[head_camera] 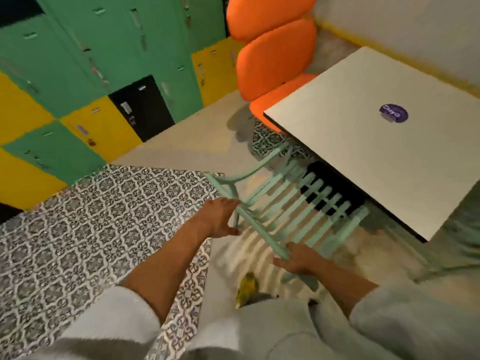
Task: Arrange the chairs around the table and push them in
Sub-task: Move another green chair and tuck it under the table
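A mint green slatted chair (293, 203) stands at the near side of the white square table (363, 152), its seat partly under the tabletop. My left hand (220, 219) grips the left end of the chair's backrest. My right hand (296, 261) holds the backrest's right end from below. An orange padded chair (275, 61) sits at the table's far left side, its seat tucked under the table edge.
Green, yellow and black lockers (104, 74) line the wall at the left. Patterned floor tiles (91, 229) cover the floor at the left. A purple sticker (393, 113) lies on the tabletop. A white wall runs behind the table.
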A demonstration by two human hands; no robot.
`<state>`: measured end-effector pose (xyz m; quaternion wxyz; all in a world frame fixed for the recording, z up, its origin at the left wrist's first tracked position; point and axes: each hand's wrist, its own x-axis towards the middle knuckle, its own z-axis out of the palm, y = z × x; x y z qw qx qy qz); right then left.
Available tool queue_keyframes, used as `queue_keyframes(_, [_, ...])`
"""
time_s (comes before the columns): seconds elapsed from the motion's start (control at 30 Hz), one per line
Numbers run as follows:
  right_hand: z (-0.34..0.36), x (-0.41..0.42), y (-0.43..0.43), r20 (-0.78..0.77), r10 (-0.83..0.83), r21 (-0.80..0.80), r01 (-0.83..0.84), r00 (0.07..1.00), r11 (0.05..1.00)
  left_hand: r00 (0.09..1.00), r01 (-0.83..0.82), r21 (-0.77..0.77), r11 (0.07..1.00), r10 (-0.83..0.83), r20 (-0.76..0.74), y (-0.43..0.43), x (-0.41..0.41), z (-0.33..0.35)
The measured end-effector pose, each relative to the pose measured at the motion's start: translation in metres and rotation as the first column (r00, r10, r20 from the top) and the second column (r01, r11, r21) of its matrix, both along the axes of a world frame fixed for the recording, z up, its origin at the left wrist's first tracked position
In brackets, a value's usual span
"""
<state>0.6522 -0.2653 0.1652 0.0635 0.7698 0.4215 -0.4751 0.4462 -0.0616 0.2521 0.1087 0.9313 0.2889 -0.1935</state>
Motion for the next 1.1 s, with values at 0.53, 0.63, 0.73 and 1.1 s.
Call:
queue_keyframes(0.53, [-0.009,-0.046,0.023,0.233,-0.37,-0.053,0.391,0.899,0.919,0.829,0.503,-0.068,0.862,-0.503,-0.245,0.146,0.067,-0.073])
queue_keyframes(0.63, [-0.009,-0.065,0.034,0.358,-0.469,-0.035,0.513,0.808,0.857,0.771,0.596,-0.055,0.801,-0.59,-0.24,0.163,0.067,-0.093])
queue_keyframes(0.73, [-0.016,-0.074,0.045,0.447,-0.471,-0.047,0.546,0.76,0.837,0.752,0.631,-0.04,0.775,-0.624,-0.212,0.179,0.056,-0.109])
queue_keyframes(1.1, [-0.03,-0.123,0.038,0.522,-0.471,-0.015,0.559,0.712,0.829,0.752,0.65,-0.021,0.759,-0.647,-0.128,0.183,0.025,-0.124])
